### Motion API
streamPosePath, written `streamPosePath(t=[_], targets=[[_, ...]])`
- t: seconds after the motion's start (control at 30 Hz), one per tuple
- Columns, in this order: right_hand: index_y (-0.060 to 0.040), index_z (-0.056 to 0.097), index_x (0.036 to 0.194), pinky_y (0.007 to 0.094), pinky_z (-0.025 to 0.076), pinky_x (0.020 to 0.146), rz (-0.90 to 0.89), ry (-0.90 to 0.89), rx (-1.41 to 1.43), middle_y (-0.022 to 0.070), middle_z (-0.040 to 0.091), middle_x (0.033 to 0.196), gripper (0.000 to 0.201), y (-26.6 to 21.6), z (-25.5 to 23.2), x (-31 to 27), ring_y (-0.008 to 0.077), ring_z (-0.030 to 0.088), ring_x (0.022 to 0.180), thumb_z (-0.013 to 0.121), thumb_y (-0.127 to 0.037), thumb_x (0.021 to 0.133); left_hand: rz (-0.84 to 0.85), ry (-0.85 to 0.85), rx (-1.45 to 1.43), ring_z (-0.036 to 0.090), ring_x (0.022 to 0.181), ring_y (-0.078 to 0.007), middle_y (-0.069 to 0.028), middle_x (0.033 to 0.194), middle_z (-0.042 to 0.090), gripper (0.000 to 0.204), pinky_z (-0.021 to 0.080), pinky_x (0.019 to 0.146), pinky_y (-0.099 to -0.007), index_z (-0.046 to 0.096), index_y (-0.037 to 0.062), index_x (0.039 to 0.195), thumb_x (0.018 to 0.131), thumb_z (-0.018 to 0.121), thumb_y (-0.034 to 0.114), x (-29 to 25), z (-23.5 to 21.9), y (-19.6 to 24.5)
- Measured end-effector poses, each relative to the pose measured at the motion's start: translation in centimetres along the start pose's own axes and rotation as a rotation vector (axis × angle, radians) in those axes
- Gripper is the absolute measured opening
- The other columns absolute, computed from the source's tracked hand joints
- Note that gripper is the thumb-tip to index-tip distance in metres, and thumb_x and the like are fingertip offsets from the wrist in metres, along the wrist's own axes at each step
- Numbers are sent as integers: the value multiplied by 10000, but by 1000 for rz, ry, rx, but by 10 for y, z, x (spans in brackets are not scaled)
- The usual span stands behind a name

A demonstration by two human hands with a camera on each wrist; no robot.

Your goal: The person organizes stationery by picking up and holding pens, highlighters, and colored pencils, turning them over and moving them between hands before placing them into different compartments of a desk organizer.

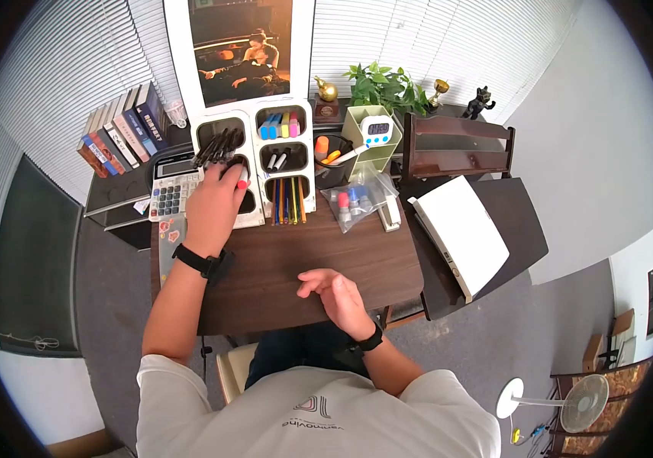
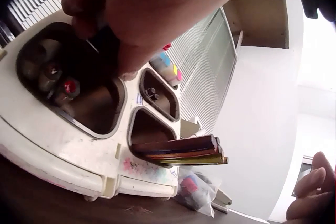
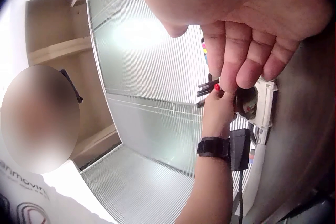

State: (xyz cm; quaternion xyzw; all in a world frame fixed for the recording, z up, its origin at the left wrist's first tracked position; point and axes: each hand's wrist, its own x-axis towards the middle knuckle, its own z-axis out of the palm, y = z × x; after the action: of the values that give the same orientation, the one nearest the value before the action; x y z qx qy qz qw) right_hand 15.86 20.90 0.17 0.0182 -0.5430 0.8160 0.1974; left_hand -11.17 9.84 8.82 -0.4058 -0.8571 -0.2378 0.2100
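My left hand point(image 1: 216, 202) reaches over the left column of a white desk organizer point(image 1: 257, 118). Its fingers pinch a marker with a red end point(image 1: 242, 184), most of it hidden by the hand. Below the fingers, in the left wrist view, a compartment holds a few markers point(image 2: 68, 88), one red-ended. A bunch of black pens point(image 1: 220, 146) fills the compartment just behind the hand. My right hand point(image 1: 339, 300) hovers near the table's front edge, holding nothing, fingers relaxed and slightly bent.
The organizer's right column holds highlighters point(image 1: 279, 125), black-and-white markers point(image 1: 276, 159) and colored pencils point(image 1: 289, 201). Right of it stand a black pen cup point(image 1: 330, 177), a clear bag point(image 1: 363, 200) and a stapler point(image 1: 390, 214). A calculator point(image 1: 174, 197) lies left.
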Motion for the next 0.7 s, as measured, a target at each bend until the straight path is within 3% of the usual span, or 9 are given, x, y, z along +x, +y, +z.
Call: streamPosePath(t=[0.13, 0.23, 0.3, 0.37, 0.43, 0.5, 0.53, 0.63, 0.7], targets=[[68, 611, 1359, 354, 453, 1048, 4, -23, 8, 134, 703, 1106, 591, -1, -1, 0, 201, 637, 1102, 349, -426, 1166, 36, 63, -104, 702, 949, -370, -149, 1153, 670, 301, 568, 773, -414, 713, 96, 1248, 980, 719, 231, -7, -8, -9], [51, 619, 1360, 342, 455, 1043, 8, -36, 11, 120, 704, 1109, 552, 0, -3, 0, 193, 636, 1107, 361, -398, 1168, 83, 265, -182, 703, 928, -340, -131, 1086, 681, 299, 561, 782, -407, 703, 50, 1260, 996, 703, 190, -23, -24, -9], [40, 624, 1361, 335, 461, 1035, 14, -32, 20, 111, 704, 1111, 518, -2, -3, -1, 188, 635, 1112, 376, -372, 1168, 112, 447, -227, 676, 786, -229, -94, 1043, 697, 245, 530, 664, -353, 690, 33, 1238, 1016, 688, 138, -48, -32, -8], [39, 635, 1344, 371, 478, 1046, 73, -41, -129, 122, 709, 1117, 436, -11, 0, -2, 191, 642, 1106, 451, -307, 1154, -586, 300, -1053, 598, 752, -119, -51, 995, 697, 256, 456, 605, -273, 654, 45, 1281, 1066, 646, 184, -104, -31, 12], [17, 632, 1356, 358, 493, 1027, 110, -10, -130, 113, 700, 1165, 365, -18, 10, 2, 185, 638, 1135, 541, -242, 1115, -719, 325, -1583, 492, 689, -59, -21, 1042, 691, 299, 368, 561, -223, 605, 85, 1323, 1116, 568, 298, -148, -14, 30], [-5, 629, 1367, 346, 509, 1008, 177, 31, -126, 103, 691, 1213, 338, -18, 16, 4, 179, 635, 1164, 630, -176, 1076, -992, 125, -1985, 446, 649, -58, -25, 1086, 686, 371, 346, 539, -214, 585, 93, 1319, 1129, 509, 403, -156, -35, 74], [-6, 623, 1364, 353, 513, 1011, 76, 9, -237, 116, 678, 1256, 367, -17, 17, 7, 187, 632, 1190, 683, -161, 1037, -1051, -5, -2136, 418, 636, -58, -29, 1138, 679, 417, 349, 532, -217, 579, 103, 1312, 1128, 478, 463, -166, -31, 80], [5, 583, 1376, 366, 474, 1087, 8, -42, -317, 163, 523, 1513, 499, -21, 17, 10, 218, 550, 1372, 800, -122, 945, -1194, -437, -2278, 428, 580, -44, 22, 896, 639, 358, 343, 505, -204, 601, 134, 1226, 1130, 473, 454, -174, -21, 99], [0, 601, 1351, 357, 485, 1070, -35, 40, -275, 138, 586, 1431, 493, -16, 14, 2, 199, 583, 1295, 818, -123, 926, -1323, -564, -2243, 420, 544, -37, 50, 794, 578, 334, 331, 479, -200, 604, 140, 1165, 1127, 477, 447, -173, -14, 112]])
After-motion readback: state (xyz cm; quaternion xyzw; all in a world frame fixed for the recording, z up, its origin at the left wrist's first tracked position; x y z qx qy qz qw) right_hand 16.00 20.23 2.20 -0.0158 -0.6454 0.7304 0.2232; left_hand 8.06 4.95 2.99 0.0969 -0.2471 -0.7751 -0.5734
